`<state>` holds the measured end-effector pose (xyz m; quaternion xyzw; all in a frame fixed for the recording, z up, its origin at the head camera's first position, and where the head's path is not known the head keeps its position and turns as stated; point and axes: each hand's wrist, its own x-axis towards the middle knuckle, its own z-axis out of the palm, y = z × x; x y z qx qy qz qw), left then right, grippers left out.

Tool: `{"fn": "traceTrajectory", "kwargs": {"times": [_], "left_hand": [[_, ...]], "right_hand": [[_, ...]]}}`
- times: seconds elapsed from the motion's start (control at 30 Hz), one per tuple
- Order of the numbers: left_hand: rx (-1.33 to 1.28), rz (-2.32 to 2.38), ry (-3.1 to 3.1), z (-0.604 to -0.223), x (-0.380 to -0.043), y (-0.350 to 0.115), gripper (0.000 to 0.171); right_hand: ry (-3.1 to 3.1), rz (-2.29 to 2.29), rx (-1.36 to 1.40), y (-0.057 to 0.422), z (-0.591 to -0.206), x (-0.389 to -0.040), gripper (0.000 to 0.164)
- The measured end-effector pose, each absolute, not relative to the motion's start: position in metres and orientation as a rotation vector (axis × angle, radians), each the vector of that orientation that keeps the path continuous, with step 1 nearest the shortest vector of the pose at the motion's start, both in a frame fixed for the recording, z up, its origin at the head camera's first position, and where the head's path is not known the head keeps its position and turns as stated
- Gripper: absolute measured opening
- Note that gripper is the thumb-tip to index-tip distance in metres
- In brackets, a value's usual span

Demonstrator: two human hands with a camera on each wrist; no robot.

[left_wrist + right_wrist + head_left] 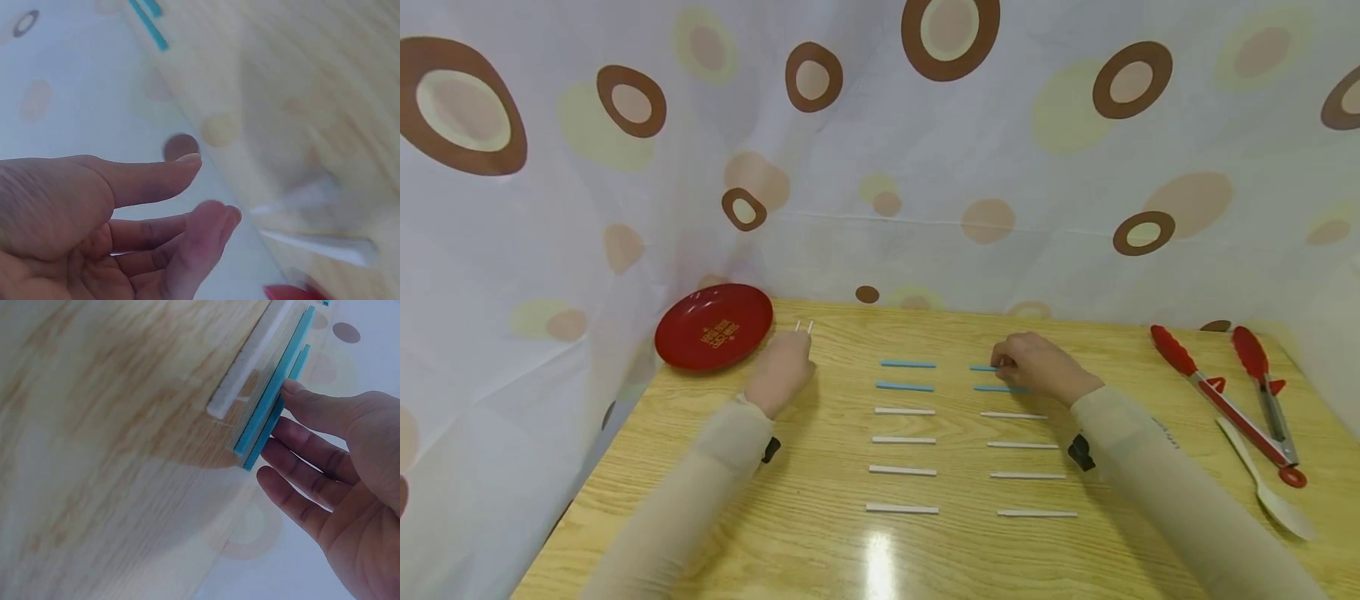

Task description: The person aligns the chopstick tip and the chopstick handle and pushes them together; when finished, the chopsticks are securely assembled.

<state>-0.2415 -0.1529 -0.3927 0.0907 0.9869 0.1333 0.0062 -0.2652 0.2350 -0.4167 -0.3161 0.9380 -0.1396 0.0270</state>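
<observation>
1. Right hand [1037, 367]: we see thumb and fingers pinching the far blue stick [981, 367], right column, on the counter [805, 533].
2. Left hand [781, 371]: fingers parted, gripping nothing, near two white sticks [325, 245] just right of the red plate [681, 337].
3. We'd best pinch lightly and keep clear of the nearer blue stick [996, 388].

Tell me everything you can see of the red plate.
The plate is deep red and glossy, perhaps plastic or lacquer, and looks round, with a smooth, shallow surface. Gold lettering, too small to read, marks its middle. It lies face up at the far left corner of the table, close to the patterned cloth; whether it touches the cloth is unclear. The left hand is right beside its right edge but is not gripping it.
</observation>
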Motion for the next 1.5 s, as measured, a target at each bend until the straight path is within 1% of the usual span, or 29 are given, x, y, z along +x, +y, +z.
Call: {"fn": "traceTrajectory", "kwargs": {"times": [0.13,0.23,0.43,0.57,0.67,0.97,1.5], "left_hand": [[0.378,0.313,3.136,-0.383,-0.239,-0.127,0.017],[0.437,0.319,3.106,-0.382,-0.241,-0.108,0.019],[0.513,0.234,3.037,-0.391,-0.254,-0.074,0.017],[0.617,0.25,3.016,-0.4,-0.262,-0.058,0.026],[0.684,0.255,2.97,-0.406,-0.266,-0.049,0.03],[0.693,0.206,2.937,-0.415,-0.274,-0.036,0.022],[0.751,-0.009,3.018,-0.414,-0.273,-0.025,0.006]], "right_hand": [[2.885,-0.427,-0.95,0.234,-0.414,-0.264,0.008],[2.871,-0.428,-0.923,0.233,-0.412,-0.264,0.007],[2.866,-0.421,-0.875,0.233,-0.412,-0.265,0.007],[2.88,-0.398,-0.881,0.234,-0.413,-0.267,0.007],[2.889,-0.387,-0.881,0.233,-0.413,-0.268,0.007],[2.905,-0.37,-0.866,0.232,-0.413,-0.268,0.005],[2.94,-0.322,-0.808,0.229,-0.416,-0.267,0.005]]}}
